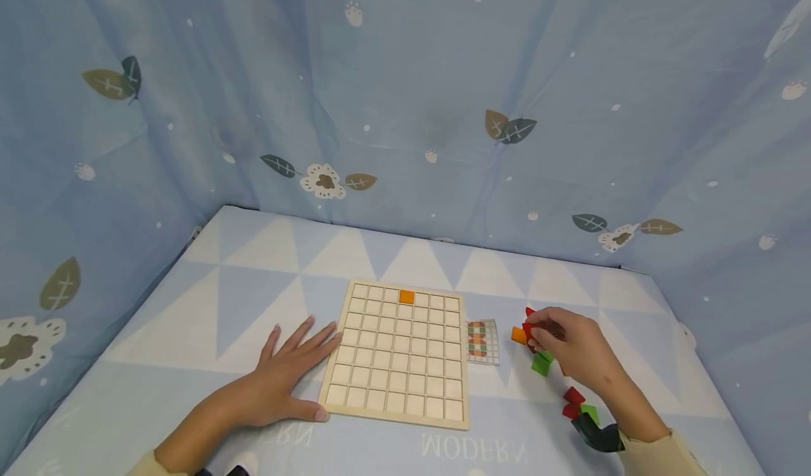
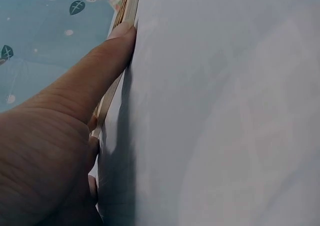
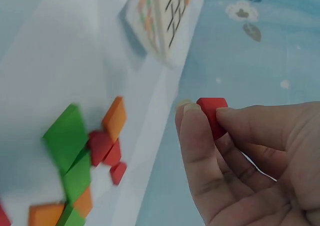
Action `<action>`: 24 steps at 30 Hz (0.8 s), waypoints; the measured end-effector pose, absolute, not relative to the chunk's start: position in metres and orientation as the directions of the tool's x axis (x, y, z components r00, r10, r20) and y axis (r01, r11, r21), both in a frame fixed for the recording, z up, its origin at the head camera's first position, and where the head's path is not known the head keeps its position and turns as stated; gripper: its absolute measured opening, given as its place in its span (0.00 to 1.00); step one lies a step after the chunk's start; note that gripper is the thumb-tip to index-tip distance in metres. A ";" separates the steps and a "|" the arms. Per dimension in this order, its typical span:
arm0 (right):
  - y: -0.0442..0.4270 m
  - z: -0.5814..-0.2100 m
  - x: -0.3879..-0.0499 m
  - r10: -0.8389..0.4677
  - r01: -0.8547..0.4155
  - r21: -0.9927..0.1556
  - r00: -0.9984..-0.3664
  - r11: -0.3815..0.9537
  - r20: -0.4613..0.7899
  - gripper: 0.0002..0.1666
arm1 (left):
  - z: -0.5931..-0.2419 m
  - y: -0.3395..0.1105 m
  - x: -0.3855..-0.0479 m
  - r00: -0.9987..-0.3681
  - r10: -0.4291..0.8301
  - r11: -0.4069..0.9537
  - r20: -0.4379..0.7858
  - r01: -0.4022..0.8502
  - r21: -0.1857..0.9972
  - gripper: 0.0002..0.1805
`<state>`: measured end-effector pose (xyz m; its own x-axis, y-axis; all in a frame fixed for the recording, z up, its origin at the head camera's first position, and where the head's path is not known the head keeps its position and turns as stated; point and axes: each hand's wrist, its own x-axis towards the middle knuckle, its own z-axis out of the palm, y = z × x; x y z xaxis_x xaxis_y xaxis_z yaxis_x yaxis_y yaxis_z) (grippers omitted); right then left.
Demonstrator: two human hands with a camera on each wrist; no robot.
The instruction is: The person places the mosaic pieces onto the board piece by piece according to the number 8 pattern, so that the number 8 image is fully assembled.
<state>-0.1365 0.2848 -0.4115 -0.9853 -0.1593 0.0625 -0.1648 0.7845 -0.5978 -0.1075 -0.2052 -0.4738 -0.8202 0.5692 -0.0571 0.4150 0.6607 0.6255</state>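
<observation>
A wooden grid board (image 1: 400, 341) lies flat on the table, with one orange tile (image 1: 407, 297) in a cell of its far row. My left hand (image 1: 279, 381) rests at the board's left side, fingers spread, with its thumb (image 2: 112, 45) touching the near edge. Over the loose pieces on the right, my right hand (image 1: 583, 349) pinches a small red block (image 3: 214, 110) between thumb and fingertips. Below it lie green blocks (image 1: 541, 365), an orange block (image 1: 519, 335) and other red pieces (image 3: 100, 147), partly hidden by the hand in the head view.
A small pattern card (image 1: 492, 342) with a coloured design lies against the board's right edge. Nearer my right wrist sit red blocks (image 1: 574, 396) and a light green block (image 1: 590, 413). A blue patterned curtain (image 1: 412, 96) hangs behind and beside the table.
</observation>
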 end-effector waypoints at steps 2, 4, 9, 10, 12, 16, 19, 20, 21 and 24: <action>0.281 -0.411 -0.141 -0.165 -0.180 -0.603 -0.983 0.777 0.081 0.08 | -0.474 -0.205 -0.107 -0.817 0.575 0.649 -0.046 0.421 0.633 0.60; 0.276 -0.411 -0.145 -0.163 -0.184 -0.603 -0.983 0.776 0.090 0.07 | -0.474 -0.205 -0.107 -0.818 0.573 0.657 -0.056 0.417 0.628 0.61; 0.264 -0.414 -0.159 -0.138 -0.169 -0.622 -0.986 0.764 0.099 0.05 | -0.473 -0.203 -0.109 -0.821 0.564 0.682 -0.090 0.401 0.612 0.61; 0.261 -0.414 -0.162 -0.132 -0.167 -0.628 -0.986 0.760 0.101 0.05 | -0.473 -0.202 -0.109 -0.821 0.563 0.683 -0.094 0.399 0.612 0.61; 0.254 -0.416 -0.168 -0.118 -0.155 -0.644 -0.988 0.749 0.100 0.04 | -0.472 -0.202 -0.109 -0.821 0.562 0.685 -0.098 0.397 0.611 0.62; 0.234 -0.418 -0.181 -0.123 -0.171 -0.659 -0.985 0.732 0.119 0.03 | -0.472 -0.203 -0.109 -0.824 0.558 0.692 -0.100 0.395 0.604 0.62; 0.220 -0.420 -0.192 -0.162 -0.205 -0.671 -0.979 0.712 0.127 0.03 | -0.474 -0.203 -0.110 -0.825 0.557 0.694 -0.100 0.396 0.601 0.62; 0.215 -0.421 -0.196 -0.178 -0.217 -0.680 -0.976 0.701 0.127 0.04 | -0.475 -0.203 -0.110 -0.826 0.555 0.698 -0.103 0.394 0.598 0.62; 0.211 -0.422 -0.199 -0.188 -0.218 -0.690 -0.975 0.690 0.120 0.04 | -0.476 -0.204 -0.110 -0.826 0.555 0.698 -0.103 0.395 0.598 0.62; 0.197 -0.426 -0.209 -0.213 -0.217 -0.724 -0.972 0.655 0.098 0.04 | -0.477 -0.204 -0.110 -0.824 0.557 0.694 -0.098 0.398 0.600 0.62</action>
<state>-0.2088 0.1972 -0.4257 -0.9720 -0.2135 0.0980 -0.2169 0.6553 -0.7236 -0.1099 -0.2035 -0.4772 -0.8244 0.5574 -0.0983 0.3979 0.6943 0.5997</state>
